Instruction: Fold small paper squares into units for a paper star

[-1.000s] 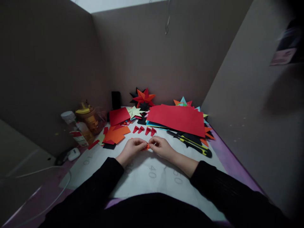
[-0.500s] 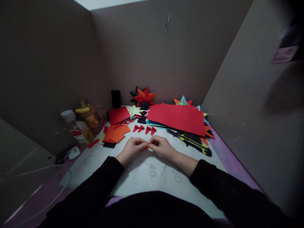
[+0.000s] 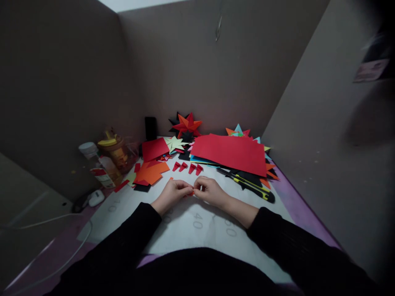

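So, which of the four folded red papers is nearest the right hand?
The red paper at the row's right end, beyond the right hand; the other three lie farther left.

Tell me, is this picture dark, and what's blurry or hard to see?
Head view: dim overall, with a bright strip at the top; head view: the pinkish patch at far right looks smeared; head view: the tiny orange-red paper piece between left hand and right hand is too small to make out clearly.
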Demonstrator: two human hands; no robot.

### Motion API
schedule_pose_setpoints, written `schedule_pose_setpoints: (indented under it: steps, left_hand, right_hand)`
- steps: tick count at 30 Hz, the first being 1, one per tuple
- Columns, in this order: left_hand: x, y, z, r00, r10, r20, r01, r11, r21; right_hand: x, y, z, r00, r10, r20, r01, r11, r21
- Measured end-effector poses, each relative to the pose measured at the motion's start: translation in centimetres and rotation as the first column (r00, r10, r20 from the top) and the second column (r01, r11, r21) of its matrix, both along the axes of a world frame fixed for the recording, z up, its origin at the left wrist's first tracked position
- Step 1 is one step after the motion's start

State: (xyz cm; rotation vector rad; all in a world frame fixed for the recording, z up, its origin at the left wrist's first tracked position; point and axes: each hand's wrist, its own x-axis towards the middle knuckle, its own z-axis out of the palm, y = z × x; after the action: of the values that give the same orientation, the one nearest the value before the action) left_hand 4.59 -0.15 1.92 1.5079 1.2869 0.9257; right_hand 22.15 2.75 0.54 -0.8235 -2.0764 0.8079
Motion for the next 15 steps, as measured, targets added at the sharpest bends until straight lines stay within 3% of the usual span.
schedule_pose_setpoints:
  steps: [8, 15]
  left_hand:
    - [0.03, -0.10, 0.09, 0.998, 0.066, -0.008, -0.066, 0.997, 0.050]
    - [0.10, 0.05, -0.44, 0.993, 0.118, 0.008, -0.118, 0.985, 0.127]
  right_hand:
    - [-0.30, 0.03, -0.40, 0.990, -0.043, -0.132, 0.023, 0.988, -0.152]
    - [-0.36, -0.39, -0.01, 0.981, -0.090, -0.174, 0.062, 0.985, -0.161]
